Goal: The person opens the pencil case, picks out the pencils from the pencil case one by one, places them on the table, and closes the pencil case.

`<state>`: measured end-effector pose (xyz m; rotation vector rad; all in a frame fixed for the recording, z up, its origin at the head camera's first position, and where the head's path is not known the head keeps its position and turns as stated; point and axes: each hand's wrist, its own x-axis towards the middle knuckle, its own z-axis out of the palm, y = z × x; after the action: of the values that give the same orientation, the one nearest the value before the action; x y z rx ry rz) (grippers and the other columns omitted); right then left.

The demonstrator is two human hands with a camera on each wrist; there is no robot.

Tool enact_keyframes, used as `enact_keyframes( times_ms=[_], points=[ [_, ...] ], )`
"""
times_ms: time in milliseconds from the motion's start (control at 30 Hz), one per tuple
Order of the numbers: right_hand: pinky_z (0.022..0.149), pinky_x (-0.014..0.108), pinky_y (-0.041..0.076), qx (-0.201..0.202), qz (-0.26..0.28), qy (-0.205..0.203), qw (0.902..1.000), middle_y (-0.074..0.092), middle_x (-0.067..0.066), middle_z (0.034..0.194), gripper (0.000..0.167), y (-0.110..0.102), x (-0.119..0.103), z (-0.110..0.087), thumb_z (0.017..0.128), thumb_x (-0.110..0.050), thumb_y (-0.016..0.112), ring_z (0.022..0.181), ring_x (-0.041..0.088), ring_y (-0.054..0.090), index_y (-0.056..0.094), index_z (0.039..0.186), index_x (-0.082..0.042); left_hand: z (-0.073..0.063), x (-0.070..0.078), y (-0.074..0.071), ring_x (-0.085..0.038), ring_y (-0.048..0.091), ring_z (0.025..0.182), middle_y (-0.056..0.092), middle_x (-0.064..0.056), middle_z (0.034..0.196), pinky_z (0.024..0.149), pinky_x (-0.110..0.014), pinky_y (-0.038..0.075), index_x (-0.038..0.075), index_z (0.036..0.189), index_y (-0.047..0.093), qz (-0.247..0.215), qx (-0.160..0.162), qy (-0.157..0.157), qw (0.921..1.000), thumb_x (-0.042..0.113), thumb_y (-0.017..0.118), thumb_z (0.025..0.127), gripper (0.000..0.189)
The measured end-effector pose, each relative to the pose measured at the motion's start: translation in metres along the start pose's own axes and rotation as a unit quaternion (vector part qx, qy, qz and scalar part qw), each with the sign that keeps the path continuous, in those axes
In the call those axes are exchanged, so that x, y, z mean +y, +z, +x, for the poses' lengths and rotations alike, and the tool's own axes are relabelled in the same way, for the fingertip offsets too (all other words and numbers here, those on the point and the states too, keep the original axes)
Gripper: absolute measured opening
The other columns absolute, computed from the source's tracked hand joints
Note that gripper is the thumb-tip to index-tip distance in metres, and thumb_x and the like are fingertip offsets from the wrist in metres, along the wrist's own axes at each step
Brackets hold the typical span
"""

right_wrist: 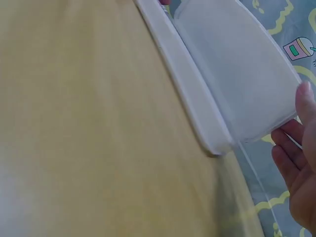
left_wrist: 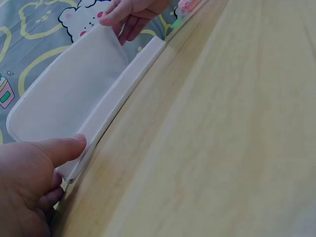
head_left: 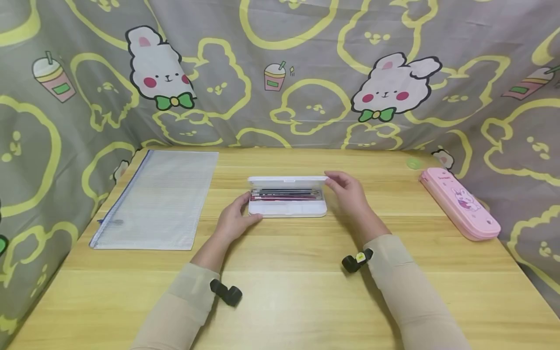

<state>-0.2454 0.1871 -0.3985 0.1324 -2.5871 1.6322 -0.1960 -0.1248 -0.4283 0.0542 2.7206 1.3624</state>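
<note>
A white pencil box (head_left: 286,209) sits at the middle of the table, its lid (head_left: 286,179) raised at the back. Several pencils (head_left: 286,195), dark and red, lie inside in the head view. My left hand (head_left: 232,218) holds the box's left end, with the thumb (left_wrist: 69,149) against the front wall and the other fingers round the far side, partly hidden. At the opposite end, my right hand (head_left: 347,192) pinches the lid's right corner between thumb (right_wrist: 305,101) and fingers. From both wrist views the pencils are hidden by the box's walls.
To the left lies a flat translucent mesh zip pouch (head_left: 153,199) with a blue zip edge. A pink pencil case (head_left: 461,204) with a rabbit picture rests at the right. Near it is a small round green thing (head_left: 413,163). A patterned curtain (head_left: 306,73) hangs behind the table (head_left: 288,291).
</note>
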Motion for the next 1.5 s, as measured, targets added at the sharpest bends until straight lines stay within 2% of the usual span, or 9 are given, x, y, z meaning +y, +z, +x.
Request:
enact_keyframes(
  times_ms=[267, 433, 533, 733, 900, 1067, 1300, 1500],
  points=[
    [0.105, 0.039, 0.049, 0.046, 0.054, -0.002, 0.9975, 0.064, 0.024, 0.123, 0.03, 0.006, -0.009, 0.021, 0.1, -0.015, 0.054, 0.112, 0.03, 0.062, 0.056, 0.128, -0.003, 0.001, 0.001, -0.001, -0.036, 0.033, 0.146, 0.038, -0.017, 0.155, 0.122, -0.049, 0.026, 0.009, 0.15, 0.038, 0.016, 0.0, -0.003, 0.9999, 0.033, 0.075, 0.085, 0.079],
    [0.102, 0.034, 0.051, 0.069, 0.079, 0.006, 0.9945, 0.064, 0.025, 0.124, 0.031, 0.013, -0.008, 0.031, 0.098, -0.008, 0.056, 0.109, 0.024, 0.063, 0.057, 0.128, -0.002, 0.0, 0.001, 0.0, -0.035, 0.032, 0.146, 0.038, -0.015, 0.156, 0.122, -0.048, 0.025, 0.01, 0.15, 0.038, 0.015, -0.003, -0.01, 0.9998, 0.034, 0.075, 0.085, 0.079],
    [0.095, 0.027, 0.053, 0.073, 0.091, 0.017, 0.993, 0.064, 0.024, 0.124, 0.033, 0.017, -0.006, 0.037, 0.097, -0.004, 0.055, 0.105, 0.018, 0.061, 0.057, 0.131, -0.005, 0.0, 0.001, -0.001, -0.035, 0.032, 0.146, 0.037, -0.016, 0.156, 0.122, -0.049, 0.026, 0.01, 0.151, 0.038, 0.019, -0.002, -0.007, 0.9998, 0.034, 0.074, 0.085, 0.079],
    [0.079, 0.018, 0.049, 0.043, 0.068, 0.041, 0.9959, 0.059, 0.018, 0.119, 0.046, 0.018, 0.004, 0.047, 0.097, -0.001, 0.052, 0.098, 0.017, 0.054, 0.052, 0.14, -0.017, 0.001, 0.0, 0.0, -0.035, 0.033, 0.146, 0.038, -0.015, 0.156, 0.122, -0.048, 0.026, 0.011, 0.151, 0.038, 0.018, -0.001, -0.009, 0.9998, 0.034, 0.074, 0.085, 0.079],
    [0.076, 0.019, 0.047, -0.005, 0.003, 0.048, 0.9988, 0.058, 0.019, 0.121, 0.054, 0.015, 0.01, 0.055, 0.099, -0.008, 0.051, 0.102, 0.023, 0.055, 0.042, 0.149, -0.023, 0.001, 0.0, 0.0, -0.035, 0.032, 0.146, 0.037, -0.014, 0.156, 0.122, -0.049, 0.025, 0.012, 0.151, 0.037, 0.02, -0.003, -0.013, 0.9997, 0.035, 0.074, 0.085, 0.079],
    [0.076, 0.022, 0.046, -0.046, -0.05, 0.056, 0.9961, 0.058, 0.023, 0.122, 0.056, 0.013, 0.014, 0.059, 0.102, -0.014, 0.048, 0.102, 0.026, 0.054, 0.031, 0.154, -0.026, 0.001, 0.001, 0.0, -0.034, 0.032, 0.146, 0.037, -0.013, 0.156, 0.122, -0.048, 0.025, 0.012, 0.151, 0.037, 0.018, -0.004, -0.017, 0.9997, 0.036, 0.074, 0.085, 0.079],
    [0.083, 0.027, 0.047, -0.058, -0.041, 0.09, 0.9934, 0.055, 0.023, 0.123, 0.057, 0.015, 0.017, 0.063, 0.102, -0.014, 0.046, 0.104, 0.026, 0.053, 0.029, 0.155, -0.027, 0.001, 0.003, 0.001, -0.034, 0.032, 0.146, 0.037, -0.014, 0.156, 0.122, -0.048, 0.025, 0.012, 0.151, 0.038, 0.014, -0.002, -0.018, 0.9997, 0.034, 0.075, 0.085, 0.079],
    [0.076, 0.023, 0.048, -0.056, -0.032, 0.082, 0.9945, 0.056, 0.022, 0.123, 0.057, 0.013, 0.015, 0.059, 0.102, -0.014, 0.047, 0.099, 0.024, 0.054, 0.03, 0.155, -0.029, 0.001, 0.0, 0.001, -0.034, 0.033, 0.146, 0.039, -0.014, 0.155, 0.122, -0.048, 0.025, 0.012, 0.15, 0.04, 0.01, 0.003, -0.016, 0.9998, 0.034, 0.075, 0.084, 0.078]
  ],
)
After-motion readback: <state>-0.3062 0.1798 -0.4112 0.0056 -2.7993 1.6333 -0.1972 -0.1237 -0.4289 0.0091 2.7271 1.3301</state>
